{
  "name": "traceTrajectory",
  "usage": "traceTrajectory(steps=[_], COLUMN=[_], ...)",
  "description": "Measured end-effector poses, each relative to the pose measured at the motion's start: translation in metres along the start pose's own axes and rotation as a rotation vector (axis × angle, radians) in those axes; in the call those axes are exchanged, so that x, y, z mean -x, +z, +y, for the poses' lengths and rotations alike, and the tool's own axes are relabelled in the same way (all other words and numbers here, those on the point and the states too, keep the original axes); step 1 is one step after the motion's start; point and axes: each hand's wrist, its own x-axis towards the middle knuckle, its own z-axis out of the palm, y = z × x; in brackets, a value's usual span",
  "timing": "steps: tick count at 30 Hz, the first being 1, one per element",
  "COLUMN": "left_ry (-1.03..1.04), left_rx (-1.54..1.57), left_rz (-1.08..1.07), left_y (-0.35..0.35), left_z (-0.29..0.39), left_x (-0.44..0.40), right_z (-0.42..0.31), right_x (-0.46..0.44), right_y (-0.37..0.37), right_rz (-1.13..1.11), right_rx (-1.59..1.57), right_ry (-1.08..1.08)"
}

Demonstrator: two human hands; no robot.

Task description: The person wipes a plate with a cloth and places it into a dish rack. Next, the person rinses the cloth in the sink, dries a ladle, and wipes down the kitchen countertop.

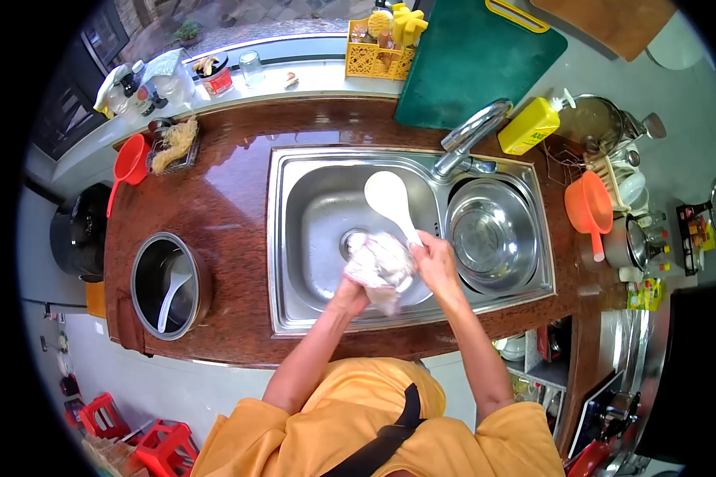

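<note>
My right hand (436, 261) is closed around the handle of a white rice paddle (387, 195), whose broad round head points up and away over the sink. In my left hand (352, 294) a crumpled whitish cloth (378, 261) is gripped, somewhat blurred, hanging close to the paddle's handle. Both hands are above the left basin of the steel sink (310, 226). Whether the cloth touches the paddle I cannot tell. Some of my left fingers are hidden by the cloth.
A steel bowl (492, 230) sits in the right basin, below the faucet (473, 135). Left of the sink stands a dark-lined pot (203, 286) with a white spoon (173, 292) inside. An orange ladle (589, 203), yellow soap bottle (531, 126) and green cutting board (477, 67) border the counter.
</note>
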Motion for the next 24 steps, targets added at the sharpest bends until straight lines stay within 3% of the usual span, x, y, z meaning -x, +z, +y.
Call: traceTrajectory(steps=[3,7,9,11,13,15,18,21,24], left_ry=[0.152,0.355,0.405,0.706,0.760,0.956,0.723,0.525,0.241], left_rx=[-0.082,-0.264,-0.697,-1.498,-1.464,-1.462,-1.148,-0.263,0.152], left_rz=[0.045,0.155,0.183,0.272,0.345,0.367,0.637,0.508,0.280], left_y=[-0.003,-0.010,-0.007,0.001,0.012,0.008,-0.006,-0.010,-0.018], left_z=[0.031,0.063,0.074,0.077,0.079,0.077,0.066,0.050,0.048], left_x=[-0.005,-0.022,-0.039,-0.049,-0.047,-0.046,-0.044,-0.035,0.008], right_z=[-0.011,-0.018,-0.027,-0.041,-0.036,-0.035,-0.037,-0.023,-0.035], right_x=[0.006,0.013,0.021,0.029,0.033,0.034,0.030,0.017,-0.012], right_y=[-0.013,-0.013,-0.004,0.008,0.013,0.017,0.032,0.055,0.089], right_rz=[-0.037,-0.035,-0.096,-0.154,-0.129,-0.119,-0.072,0.029,0.010], right_rx=[0.079,0.259,0.451,0.537,0.450,0.454,0.392,0.308,0.237], right_ry=[0.080,-0.014,-0.013,-0.045,-0.025,0.003,0.004,-0.108,-0.204])
